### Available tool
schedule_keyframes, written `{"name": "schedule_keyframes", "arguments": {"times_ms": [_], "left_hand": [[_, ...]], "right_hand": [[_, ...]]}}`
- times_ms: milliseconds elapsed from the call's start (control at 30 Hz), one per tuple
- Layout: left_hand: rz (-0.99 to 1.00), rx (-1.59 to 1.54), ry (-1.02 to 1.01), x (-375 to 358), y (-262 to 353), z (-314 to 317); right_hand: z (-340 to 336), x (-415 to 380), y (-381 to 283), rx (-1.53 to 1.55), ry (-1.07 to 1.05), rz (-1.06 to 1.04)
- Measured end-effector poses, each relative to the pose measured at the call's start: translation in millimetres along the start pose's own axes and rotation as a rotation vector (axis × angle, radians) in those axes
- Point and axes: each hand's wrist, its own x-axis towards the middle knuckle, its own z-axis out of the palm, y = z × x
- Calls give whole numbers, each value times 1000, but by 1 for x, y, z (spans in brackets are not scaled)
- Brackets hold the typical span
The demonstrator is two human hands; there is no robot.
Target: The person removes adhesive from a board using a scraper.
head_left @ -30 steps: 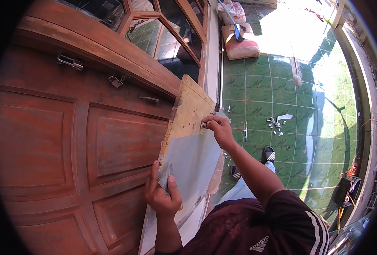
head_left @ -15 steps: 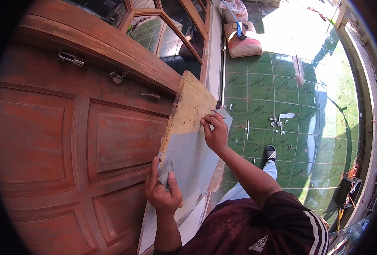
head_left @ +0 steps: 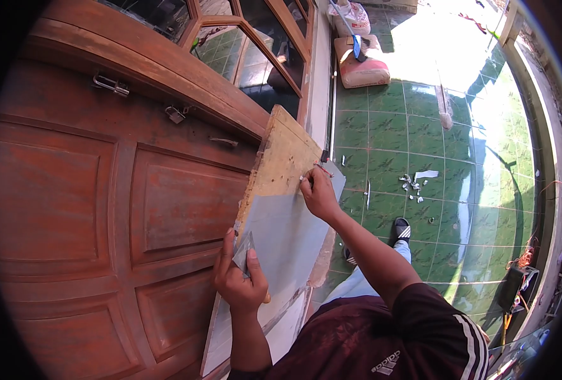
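A tall board [head_left: 274, 237] stands upright in front of me, bare yellow wood above and pale grey surface below. My left hand [head_left: 242, 282] is wrapped round a putty knife [head_left: 244, 252] by the board's left edge. Its triangular metal blade points up, and a bit of its wooden handle shows below the palm. Over the line between wood and grey, my right hand [head_left: 319, 193] is closed in a pinch against the board. A small whitish bit shows at its fingertips, too small to name. A red and black item [head_left: 323, 166] sits just beyond those fingers, at the board's right edge.
A red-brown panelled door [head_left: 186, 209] with a padlock [head_left: 175, 114] is at left. White scraps [head_left: 414, 185] lie on the green tiles [head_left: 382, 145]. Stacked sacks [head_left: 363, 60] and a blue broom [head_left: 357, 45] are at the back. My slippered foot [head_left: 402, 229] is at right.
My right hand's fingers have curled in more tightly at nearly the same spot. My left hand and the putty knife have shifted slightly up and left. A second slipper now shows beside the board.
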Motion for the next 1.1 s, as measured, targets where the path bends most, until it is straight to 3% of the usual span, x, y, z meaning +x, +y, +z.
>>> {"name": "schedule_keyframes", "arguments": {"times_ms": [100,200,300,700,900,1000,1100], "left_hand": [[0,6,5,-2,-1,0],[1,13,8,-2,-2,1],[0,13,12,-2,-2,2],[17,7,9,-2,-4,1],[16,17,-6,-3,-5,0],[13,22,-3,-3,-4,1],[20,24,4,-4,-3,1]], "right_hand": [[-4,-5,14,44,-43,67],[-2,-11,24,-12,20,-35],[-9,-15,27,15,-52,82],[-33,-34,68,-136,-26,69],[-43,-40,79,-150,-78,165],[-32,-32,111,209,45,299],[-22,-19,108,343,275,449]]}}
